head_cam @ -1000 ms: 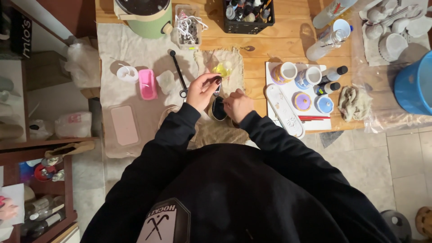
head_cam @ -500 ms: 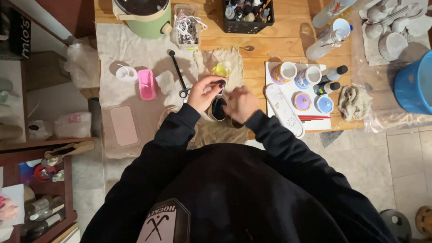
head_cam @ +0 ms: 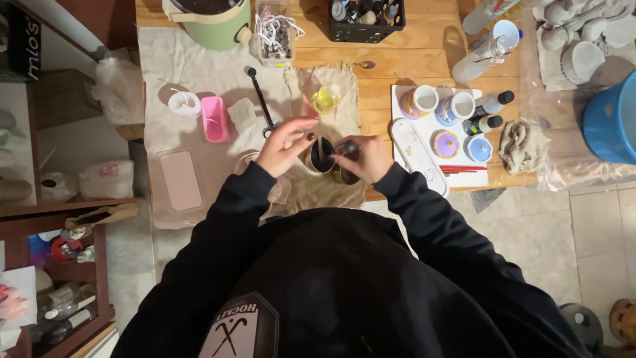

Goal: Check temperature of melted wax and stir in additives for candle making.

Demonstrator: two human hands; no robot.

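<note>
Across the wooden table (head_cam: 411, 53) lay a wide beige cloth (head_cam: 199, 59), with a blue plastic bucket (head_cam: 613, 116) at the right edge and a pale green round pot (head_cam: 212, 23) at the far side. A white flat tray (head_cam: 430, 129) of small paint pots sat to the right of the hands, well apart from the work. Nearer, on a frayed rag, stood the dark round metal cup (head_cam: 322, 156), between the two hands and close to the table's near edge, with a thin wooden stick (head_cam: 320, 147) standing in it. A small yellow translucent cup (head_cam: 324, 99) sat just beyond it, and a pink rectangular mould (head_cam: 214, 119) lay off to the left.

The person's left hand (head_cam: 285, 146) hovered just beside the cup's left rim, fingers spread and loose, gripping nothing. The right hand (head_cam: 364, 159) was curled around a small dark object (head_cam: 348, 147) held at the cup's right rim; what kind of object it was could not be made out.

The step in hand looked like work on the cup's contents, something being added or stirred. A further move would call for the left hand to steady the cup or the stick, since both stood unsupported
</note>
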